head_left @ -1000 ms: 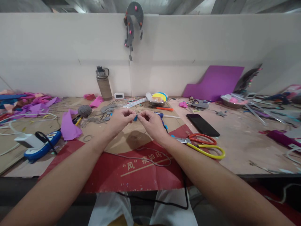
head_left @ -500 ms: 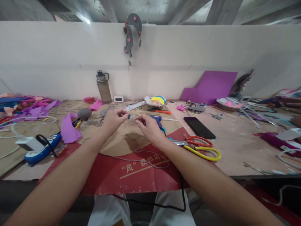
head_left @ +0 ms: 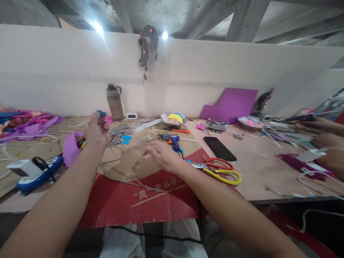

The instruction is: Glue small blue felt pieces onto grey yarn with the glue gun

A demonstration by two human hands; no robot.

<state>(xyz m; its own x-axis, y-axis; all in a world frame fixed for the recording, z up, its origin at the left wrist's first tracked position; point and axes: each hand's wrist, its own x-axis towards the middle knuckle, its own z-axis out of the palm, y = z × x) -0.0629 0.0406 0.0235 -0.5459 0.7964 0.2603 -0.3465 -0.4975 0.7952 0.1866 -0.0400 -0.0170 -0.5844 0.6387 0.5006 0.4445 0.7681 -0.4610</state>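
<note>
My left hand [head_left: 95,130] is raised at the left, near the bottle, with its fingers closed on a small blue piece [head_left: 101,113] at the fingertips. Grey yarn [head_left: 115,152] hangs down beside this hand and trails over the cardboard [head_left: 126,163]. The yarn ball is out of sight. My right hand [head_left: 159,156], smeared by motion, hovers over the cardboard with fingers apart and nothing visible in them. Just beyond it lies a blue glue gun [head_left: 173,141]. Several blue felt cutouts [head_left: 125,139] lie between the hands, beside grey felt scraps [head_left: 119,129].
Scissors [head_left: 219,165] and a black phone [head_left: 219,148] lie to the right. A bottle [head_left: 115,104], a small white clock [head_left: 131,115] and a bowl [head_left: 173,125] stand along the wall. A blue power strip [head_left: 40,175] sits left. Another person's hands [head_left: 325,138] are far right.
My hands have moved apart. The left went left toward the bottle with the small blue piece; the right let go and came slightly nearer. The yarn shifted, and blue cutouts came into view.
</note>
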